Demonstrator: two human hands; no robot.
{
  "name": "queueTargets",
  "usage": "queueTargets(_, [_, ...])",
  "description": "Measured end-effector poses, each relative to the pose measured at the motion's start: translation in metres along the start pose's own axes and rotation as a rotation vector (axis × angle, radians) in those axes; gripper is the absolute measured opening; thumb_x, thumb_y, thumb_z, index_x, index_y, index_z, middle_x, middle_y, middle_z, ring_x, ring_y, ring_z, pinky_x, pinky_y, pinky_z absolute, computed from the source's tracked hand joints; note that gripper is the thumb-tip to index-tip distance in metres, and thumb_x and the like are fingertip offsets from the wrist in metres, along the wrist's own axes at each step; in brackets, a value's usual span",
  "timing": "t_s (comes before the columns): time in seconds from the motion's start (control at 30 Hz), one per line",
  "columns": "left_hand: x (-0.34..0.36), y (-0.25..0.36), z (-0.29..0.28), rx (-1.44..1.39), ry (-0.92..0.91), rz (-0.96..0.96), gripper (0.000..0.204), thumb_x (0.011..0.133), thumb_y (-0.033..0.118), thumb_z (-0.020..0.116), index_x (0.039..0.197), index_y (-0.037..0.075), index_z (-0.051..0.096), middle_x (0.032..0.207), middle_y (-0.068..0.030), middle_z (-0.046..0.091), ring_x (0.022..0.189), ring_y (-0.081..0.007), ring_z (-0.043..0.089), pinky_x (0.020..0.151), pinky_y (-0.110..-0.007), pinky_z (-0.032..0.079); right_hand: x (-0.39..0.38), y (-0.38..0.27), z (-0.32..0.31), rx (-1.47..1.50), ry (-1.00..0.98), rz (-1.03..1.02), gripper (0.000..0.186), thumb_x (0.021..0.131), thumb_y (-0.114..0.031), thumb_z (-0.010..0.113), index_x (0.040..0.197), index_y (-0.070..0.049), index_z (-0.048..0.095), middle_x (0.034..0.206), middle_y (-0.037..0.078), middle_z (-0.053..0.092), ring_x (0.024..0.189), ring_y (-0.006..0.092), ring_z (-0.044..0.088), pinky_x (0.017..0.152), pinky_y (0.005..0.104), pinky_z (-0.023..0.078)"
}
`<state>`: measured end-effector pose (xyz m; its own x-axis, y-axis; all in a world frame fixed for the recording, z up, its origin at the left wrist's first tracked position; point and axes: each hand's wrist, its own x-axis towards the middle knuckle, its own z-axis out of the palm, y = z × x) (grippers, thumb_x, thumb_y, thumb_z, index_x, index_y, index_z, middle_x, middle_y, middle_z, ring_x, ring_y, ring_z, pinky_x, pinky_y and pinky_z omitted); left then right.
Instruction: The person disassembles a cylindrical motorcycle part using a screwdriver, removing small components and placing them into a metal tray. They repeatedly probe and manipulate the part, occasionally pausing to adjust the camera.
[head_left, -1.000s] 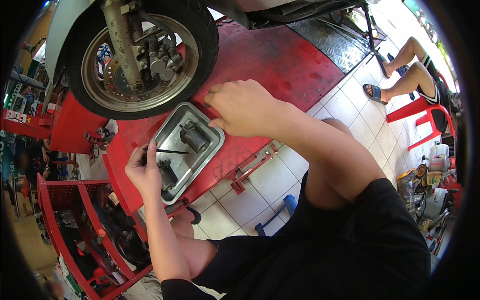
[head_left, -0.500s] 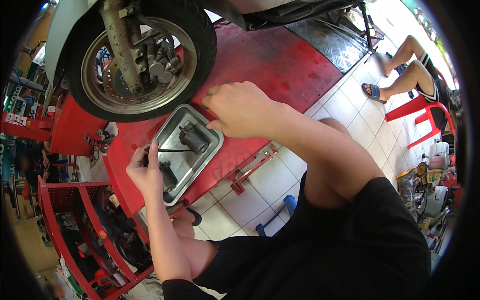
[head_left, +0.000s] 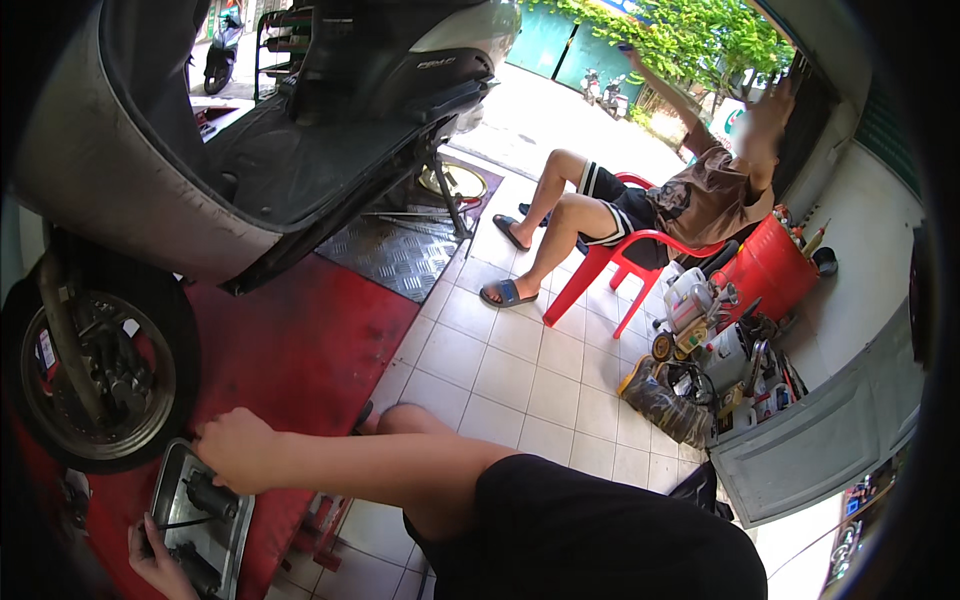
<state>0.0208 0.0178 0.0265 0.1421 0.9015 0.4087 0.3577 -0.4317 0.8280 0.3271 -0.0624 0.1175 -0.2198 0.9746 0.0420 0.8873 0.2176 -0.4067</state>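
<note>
A shallow metal tray (head_left: 238, 550) rests on the red lift table at the lower left. In it lie two dark cylindrical parts, one motor-like part (head_left: 213, 495) near the far end and another dark cylinder (head_left: 195, 568) nearer me. My right hand (head_left: 238, 450) is over the tray's far right corner, fingers curled; what they hold, if anything, is hidden. At the tray's left side my left hand (head_left: 160, 568) is closed around a thin black wire-like piece (head_left: 187, 523). That piece reaches across the tray toward the farther cylinder.
A scooter (head_left: 290, 170) stands on the red lift table (head_left: 300, 340), its front wheel (head_left: 100, 380) close beside the tray. A person (head_left: 690, 200) sits in a red plastic chair (head_left: 610, 265) with arms raised. Bottles and a bag (head_left: 665, 405) crowd the right wall.
My view has swung right and up, so the tray and hands now appear lower left. The seated person and the street come into view. Both hands remain at the tray.
</note>
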Motion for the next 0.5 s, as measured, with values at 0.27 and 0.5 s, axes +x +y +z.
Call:
queueTargets(0.27, [-0.004, 0.022, -0.036, -0.712, 0.131, -0.227, 0.024, 0.098, 0.019, 0.062, 0.107, -0.003, 0.063, 0.086, -0.0021, 0.056, 0.071, -0.0101, 0.044, 0.066, -0.026, 0.038, 0.010, -0.031, 0.050, 0.060, -0.164, -0.117, 0.069, 0.080, -0.036, 0.077, 0.131, 0.004, 0.049, 0.110, 0.019, 0.066, 0.103, 0.0334, 0.066, 0.083, 0.0420, 0.054])
queueTargets(0.5, [-0.006, 0.045, -0.036, -1.136, 0.242, -0.502, 0.021, 0.098, 0.027, 0.063, 0.101, 0.007, 0.063, 0.074, 0.0025, 0.052, 0.071, -0.0122, 0.049, 0.069, -0.028, 0.040, 0.017, -0.036, 0.026, 0.532, -0.067, -0.251, 0.033, 0.087, -0.031, 0.072, 0.106, -0.004, 0.069, 0.089, 0.020, 0.070, 0.082, 0.0367, 0.069, 0.074, 0.0438, 0.056])
